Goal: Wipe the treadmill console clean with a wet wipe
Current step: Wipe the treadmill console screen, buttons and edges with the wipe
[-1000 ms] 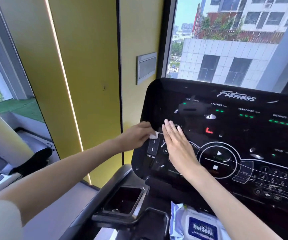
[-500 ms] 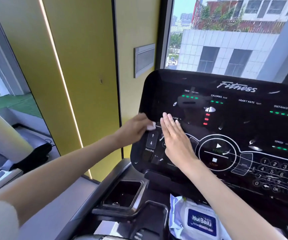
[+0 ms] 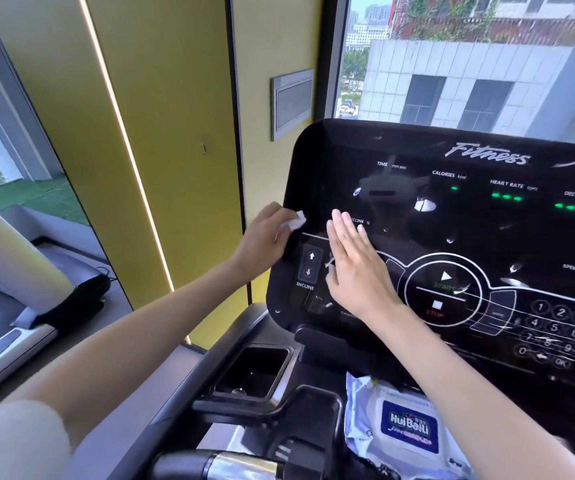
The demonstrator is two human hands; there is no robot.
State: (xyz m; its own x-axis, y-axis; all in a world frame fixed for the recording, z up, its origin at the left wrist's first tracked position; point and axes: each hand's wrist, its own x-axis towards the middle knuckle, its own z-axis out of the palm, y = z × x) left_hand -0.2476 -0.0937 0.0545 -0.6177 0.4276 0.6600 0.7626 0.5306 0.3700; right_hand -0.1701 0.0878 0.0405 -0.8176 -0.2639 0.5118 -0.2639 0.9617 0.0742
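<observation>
Head view: left hand (image 3: 268, 237) pinches small crumpled white wet wipe (image 3: 296, 221) against left edge of glossy black treadmill console (image 3: 469, 216), above INCLINE arrows. Right hand (image 3: 357, 268) lies flat on panel, fingers straight, holding nothing. Blue-labelled wipe pack (image 3: 407, 427) sits below console, near.

view: head camera, worn, one only
faces: forward and down
near: close over the console (image 3: 452, 209), within arm's reach
</observation>
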